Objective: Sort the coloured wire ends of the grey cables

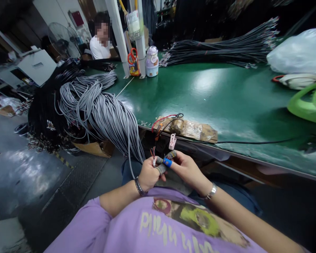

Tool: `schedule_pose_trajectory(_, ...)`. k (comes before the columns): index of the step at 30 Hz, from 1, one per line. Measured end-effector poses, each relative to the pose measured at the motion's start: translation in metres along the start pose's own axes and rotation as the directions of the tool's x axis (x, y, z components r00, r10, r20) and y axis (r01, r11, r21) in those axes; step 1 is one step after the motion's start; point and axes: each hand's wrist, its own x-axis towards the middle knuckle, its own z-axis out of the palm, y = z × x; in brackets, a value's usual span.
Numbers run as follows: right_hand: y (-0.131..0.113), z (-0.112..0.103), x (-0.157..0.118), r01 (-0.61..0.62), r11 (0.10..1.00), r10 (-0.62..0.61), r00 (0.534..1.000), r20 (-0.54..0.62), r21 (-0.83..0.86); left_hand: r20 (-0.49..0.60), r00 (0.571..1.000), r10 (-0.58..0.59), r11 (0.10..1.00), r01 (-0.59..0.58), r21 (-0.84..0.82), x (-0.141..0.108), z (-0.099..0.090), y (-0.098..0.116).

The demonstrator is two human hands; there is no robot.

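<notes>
My left hand (pixel 148 174) is closed round the end of a grey cable (pixel 131 165). Thin coloured wires (pixel 153 153) fan out above its thumb, with a pale bit of sheath at their base. My right hand (pixel 185 169) meets it at the fingertips, thumb and fingers pinched together; what lies between them is too small to make out. Grey wraps cover fingertips of both hands, and a blue band (pixel 167 162) circles the right thumb. Just beyond the hands are a pink clip (pixel 172 141) and a taped wooden board (pixel 200 130) with red and black leads (pixel 168 121).
A thick bundle of grey cables (pixel 113 112) drapes over the green table (pixel 226 91) at left, beside black cables (pixel 46 102). More black cables (pixel 216 51) lie at the back. A bottle (pixel 152 61), a green basket (pixel 310 102) and a plastic bag (pixel 300 52) stand farther off. A person (pixel 98 47) sits behind.
</notes>
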Motion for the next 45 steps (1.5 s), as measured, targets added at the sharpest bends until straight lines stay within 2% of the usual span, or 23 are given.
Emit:
schedule_pose_trajectory(4, 0.002, -0.003, 0.0, -0.016, 1.0, 0.016, 1.0, 0.017, -0.022, 0.101, 0.995, 0.001, 0.994, -0.012, 0.109, 0.002, 0.0, 0.004)
schedule_pose_trajectory(7, 0.0, -0.006, -0.002, -0.028, 1.0, 0.029, 0.999, 0.027, -0.014, 0.183, 0.98, -0.082, 0.994, 0.068, 0.084, 0.003, 0.0, 0.011)
schedule_pose_trajectory(10, 0.0, -0.007, -0.003, -0.014, 1.0, 0.014, 1.0, -0.016, -0.001, 0.249, 0.955, -0.162, 0.987, 0.16, 0.029, 0.004, 0.0, 0.017)
schedule_pose_trajectory(14, 0.005, -0.002, -0.005, -0.047, 0.995, 0.053, 0.997, -0.063, 0.092, 0.295, 0.932, -0.213, 0.977, 0.2, 0.073, 0.007, 0.0, 0.015)
schedule_pose_trajectory(16, 0.008, 0.002, -0.005, -0.071, 0.986, 0.085, 0.992, -0.091, 0.153, 0.261, 0.948, -0.181, 0.983, 0.17, 0.067, 0.008, 0.002, 0.011)
schedule_pose_trajectory(19, 0.009, 0.007, -0.003, -0.083, 0.962, 0.121, 0.983, -0.135, 0.262, 0.123, 0.988, -0.096, 0.994, 0.1, -0.033, 0.01, 0.006, 0.007)
schedule_pose_trajectory(21, 0.009, 0.009, -0.001, -0.093, 0.942, 0.141, 0.981, -0.13, 0.323, 0.056, 0.996, -0.072, 0.993, 0.077, -0.093, 0.01, 0.007, 0.005)
schedule_pose_trajectory(23, 0.009, 0.01, 0.001, -0.093, 0.93, 0.147, 0.981, -0.127, 0.356, 0.065, 0.994, -0.085, 0.991, 0.091, -0.096, 0.011, 0.008, 0.004)
schedule_pose_trajectory(26, 0.012, 0.011, 0.002, -0.129, 0.927, 0.174, 0.98, -0.101, 0.351, 0.17, 0.973, -0.154, 0.987, 0.159, -0.017, 0.011, 0.006, 0.001)
schedule_pose_trajectory(28, 0.014, 0.011, 0.002, -0.138, 0.932, 0.183, 0.977, -0.107, 0.334, 0.188, 0.967, -0.174, 0.984, 0.176, 0.002, 0.011, 0.005, 0.0)
schedule_pose_trajectory(32, 0.017, 0.008, 0.004, -0.111, 0.938, 0.17, 0.973, -0.158, 0.329, 0.08, 0.99, -0.117, 0.989, 0.123, -0.082, 0.012, 0.003, 0.002)
schedule_pose_trajectory(35, 0.017, 0.003, 0.003, -0.122, 0.93, 0.168, 0.98, -0.108, 0.346, 0.034, 0.993, -0.11, 0.985, 0.114, -0.132, 0.013, 0.002, 0.005)
schedule_pose_trajectory(39, 0.013, -0.001, 0.001, -0.15, 0.941, 0.173, 0.984, -0.049, 0.305, 0.02, 0.995, -0.097, 0.986, 0.099, -0.135, 0.013, 0.001, 0.005)
schedule_pose_trajectory(45, 0.009, 0.001, 0.001, -0.149, 0.953, 0.177, 0.981, -0.083, 0.265, 0.032, 0.996, -0.078, 0.992, 0.081, -0.102, 0.011, 0.002, 0.004)
